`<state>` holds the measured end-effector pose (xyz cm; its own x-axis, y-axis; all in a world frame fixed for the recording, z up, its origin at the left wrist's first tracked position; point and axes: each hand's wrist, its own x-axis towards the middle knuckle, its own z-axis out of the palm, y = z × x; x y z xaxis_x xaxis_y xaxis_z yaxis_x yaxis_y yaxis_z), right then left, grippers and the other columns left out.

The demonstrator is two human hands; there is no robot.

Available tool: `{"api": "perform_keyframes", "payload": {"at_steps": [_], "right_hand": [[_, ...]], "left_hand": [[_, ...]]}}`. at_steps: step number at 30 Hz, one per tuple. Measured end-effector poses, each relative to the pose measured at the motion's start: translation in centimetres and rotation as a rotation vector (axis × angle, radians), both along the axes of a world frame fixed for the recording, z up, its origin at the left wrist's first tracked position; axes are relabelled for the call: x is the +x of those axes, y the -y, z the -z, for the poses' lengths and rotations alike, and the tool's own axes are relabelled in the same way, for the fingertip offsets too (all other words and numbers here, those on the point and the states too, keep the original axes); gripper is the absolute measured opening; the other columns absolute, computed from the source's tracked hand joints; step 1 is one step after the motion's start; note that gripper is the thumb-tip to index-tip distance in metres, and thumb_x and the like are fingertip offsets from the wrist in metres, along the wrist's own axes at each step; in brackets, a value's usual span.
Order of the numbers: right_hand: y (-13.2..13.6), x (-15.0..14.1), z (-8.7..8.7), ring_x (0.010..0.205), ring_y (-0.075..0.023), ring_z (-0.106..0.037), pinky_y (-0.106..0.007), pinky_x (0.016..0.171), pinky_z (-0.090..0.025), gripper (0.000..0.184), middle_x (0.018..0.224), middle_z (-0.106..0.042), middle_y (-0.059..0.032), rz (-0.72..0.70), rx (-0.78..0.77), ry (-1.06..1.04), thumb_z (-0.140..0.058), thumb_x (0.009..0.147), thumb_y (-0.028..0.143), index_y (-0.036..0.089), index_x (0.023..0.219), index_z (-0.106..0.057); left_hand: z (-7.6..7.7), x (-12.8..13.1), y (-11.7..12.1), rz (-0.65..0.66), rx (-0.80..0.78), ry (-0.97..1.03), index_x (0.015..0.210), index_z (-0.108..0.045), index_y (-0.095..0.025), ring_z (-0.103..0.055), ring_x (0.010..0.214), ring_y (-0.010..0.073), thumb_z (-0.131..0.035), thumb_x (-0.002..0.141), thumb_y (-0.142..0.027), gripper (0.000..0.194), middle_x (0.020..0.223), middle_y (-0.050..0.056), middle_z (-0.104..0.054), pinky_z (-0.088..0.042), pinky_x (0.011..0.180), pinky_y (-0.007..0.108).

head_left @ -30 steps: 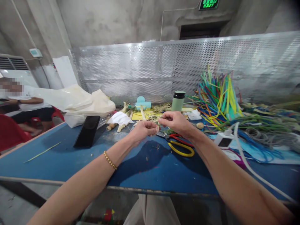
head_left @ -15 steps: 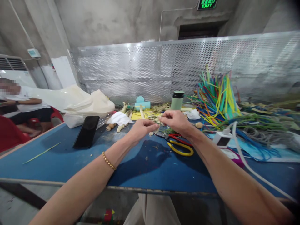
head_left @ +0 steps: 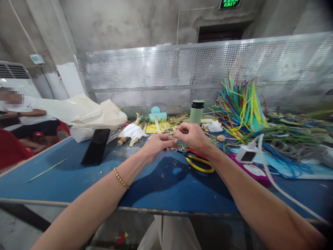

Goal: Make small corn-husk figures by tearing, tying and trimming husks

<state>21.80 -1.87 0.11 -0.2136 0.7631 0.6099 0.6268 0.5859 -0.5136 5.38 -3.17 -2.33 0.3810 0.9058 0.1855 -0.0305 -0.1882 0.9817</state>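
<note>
Above the middle of the blue table [head_left: 85, 185], my left hand [head_left: 158, 145] is closed in a pinch, thumb against fingers. Something small and brownish shows at its fingertips, too small to name. Close to its right, my right hand [head_left: 193, 138] is also closed, with thumb and forefinger together; what they hold, if anything, cannot be made out. The two sets of fingertips are slightly apart. Scissors with yellow and red handles [head_left: 200, 166] lie on the table below my right hand, their blades partly hidden. Dry plant scraps [head_left: 168, 129] are scattered behind the hands.
A black phone [head_left: 96, 147] leans at the left, near a green strip [head_left: 47, 170]. Behind are a white plastic bag [head_left: 100, 113], a green bottle [head_left: 196, 114] and colourful strips [head_left: 244, 107]. A white cable [head_left: 273, 184] crosses the right side. A person [head_left: 36, 116] sits far left.
My right hand has shifted slightly left and its fingers have curled more. The left hand's fingers have rolled a little, and the small brownish thing now shows at their tips.
</note>
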Motion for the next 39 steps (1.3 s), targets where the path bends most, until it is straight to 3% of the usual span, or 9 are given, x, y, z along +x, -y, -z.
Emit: {"api": "perform_keyframes", "payload": {"at_steps": [8,13,19,25,33,39], "right_hand": [[0.4,-0.2,0.0,0.055,-0.0106,-0.043,-0.024,0.052,-0.032,0.025,0.057,-0.052,0.0010,-0.023,-0.006,-0.017,-0.057,0.078,0.035,0.016,0.062,-0.055],[0.5,-0.2,-0.2,0.056,-0.0129,-0.052,-0.024,0.053,-0.037,0.032,0.059,-0.060,-0.0022,-0.107,-0.123,-0.032,-0.053,0.083,0.041,0.015,0.066,-0.062],[0.0,-0.4,0.7,0.058,-0.0147,-0.060,-0.024,0.056,-0.045,0.017,0.063,-0.066,-0.0030,-0.173,-0.238,-0.074,-0.059,0.074,0.028,0.013,0.074,-0.067],[-0.2,-0.8,1.5,0.054,-0.0139,-0.058,-0.023,0.052,-0.043,0.014,0.061,-0.066,-0.0034,-0.127,-0.221,-0.059,-0.058,0.071,0.025,0.013,0.069,-0.066],[0.1,-1.1,1.5,0.051,-0.0121,-0.052,-0.022,0.048,-0.038,0.012,0.054,-0.060,-0.0006,-0.041,-0.158,-0.035,-0.056,0.068,0.025,0.015,0.066,-0.063],[0.0,-1.0,1.6,0.051,-0.0117,-0.051,-0.022,0.047,-0.036,0.012,0.055,-0.059,-0.0004,-0.046,-0.193,-0.053,-0.055,0.067,0.027,0.015,0.066,-0.061]], "left_hand": [[0.6,0.2,-0.6,-0.062,0.036,0.017,0.065,-0.064,-0.012,-0.051,0.057,0.0087,-0.066,0.063,-0.018,0.007,0.062,0.002,-0.061,-0.035,0.056,0.023],[0.4,-0.4,-1.2,-0.163,0.094,0.061,0.066,-0.063,-0.012,-0.047,0.054,0.0075,-0.064,0.062,-0.017,0.007,0.059,-0.001,-0.058,-0.032,0.053,0.023],[0.1,-0.7,-1.6,-0.272,0.171,-0.014,0.064,-0.063,-0.012,-0.044,0.052,0.0076,-0.067,0.061,-0.020,0.010,0.054,-0.002,-0.055,-0.031,0.051,0.022],[0.6,-0.7,-2.0,-0.319,0.264,-0.123,0.064,-0.064,-0.013,-0.045,0.052,0.0084,-0.065,0.062,-0.018,0.006,0.054,-0.002,-0.057,-0.032,0.051,0.022],[0.3,-0.3,-1.2,-0.306,0.136,-0.031,0.061,-0.063,-0.012,-0.046,0.052,0.0085,-0.065,0.060,-0.016,0.005,0.053,-0.001,-0.057,-0.033,0.052,0.023],[0.6,-0.6,-1.6,-0.183,0.069,0.074,0.061,-0.062,-0.013,-0.048,0.054,0.0085,-0.064,0.059,-0.017,0.005,0.060,0.002,-0.061,-0.033,0.054,0.023]]}}
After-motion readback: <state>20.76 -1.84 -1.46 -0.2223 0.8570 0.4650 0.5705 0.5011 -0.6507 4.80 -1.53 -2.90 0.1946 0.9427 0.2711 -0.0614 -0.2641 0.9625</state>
